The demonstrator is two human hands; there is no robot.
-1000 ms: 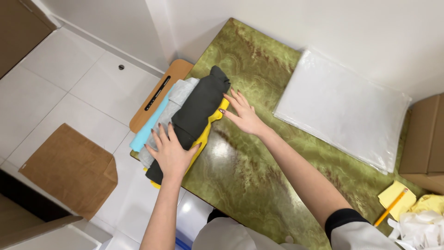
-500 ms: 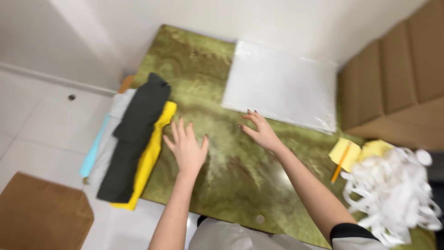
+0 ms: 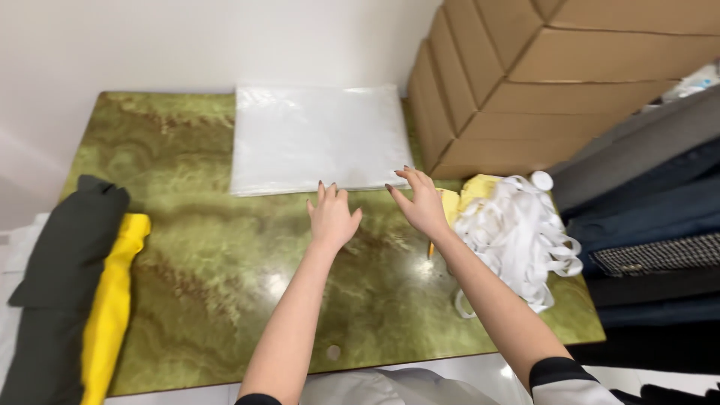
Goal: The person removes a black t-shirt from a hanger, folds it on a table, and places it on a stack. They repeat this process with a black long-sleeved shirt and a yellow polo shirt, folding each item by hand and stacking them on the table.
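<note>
My left hand hovers flat over the green marbled table, fingers spread, holding nothing, just below a stack of clear plastic bags. Beside it my right hand is empty with fingers apart, near the stack's lower right corner and next to yellow paper pieces. A pile of white ribbon lies to the right of that hand. Folded black and yellow garments lie at the table's left edge.
Stacked cardboard boxes stand at the back right against the white wall. Dark folded fabrics, one checked, sit to the right of the table. An orange stick pokes out under my right wrist.
Both hands left the folded garments at the left and moved right across the table toward the plastic bags; the view swung right, revealing the boxes and ribbon.
</note>
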